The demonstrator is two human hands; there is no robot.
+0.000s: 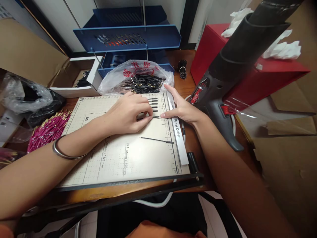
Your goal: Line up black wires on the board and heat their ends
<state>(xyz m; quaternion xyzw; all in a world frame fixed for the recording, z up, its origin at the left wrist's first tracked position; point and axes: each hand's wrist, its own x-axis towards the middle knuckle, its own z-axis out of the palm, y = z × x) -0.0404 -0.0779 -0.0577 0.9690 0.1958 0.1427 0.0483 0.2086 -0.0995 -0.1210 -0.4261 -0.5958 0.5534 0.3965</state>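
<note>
My left hand (131, 114) rests on the cream board of a paper cutter (109, 168). Its thumb and forefinger are pinched on a thin black wire (156, 116), whose thicker end points right. The curled fingers hide much of this wire. Just above, the thick ends of several similar wires (154, 100) lie in a row, partly under the hand. My right hand (182, 107) has its thumb and forefinger spread apart, near those ends and over the white "Paper Cutter" strip (178, 135). One more black wire (157, 140) lies loose on the board below both hands.
Behind the board sits a clear plastic bag (111, 81) of black wires, under a blue rack (128, 39). Pink wires (48, 132) are heaped at left, beside a white box (95, 76). A grey heat gun-like tool (218, 89) and a red box (210, 43) stand at right.
</note>
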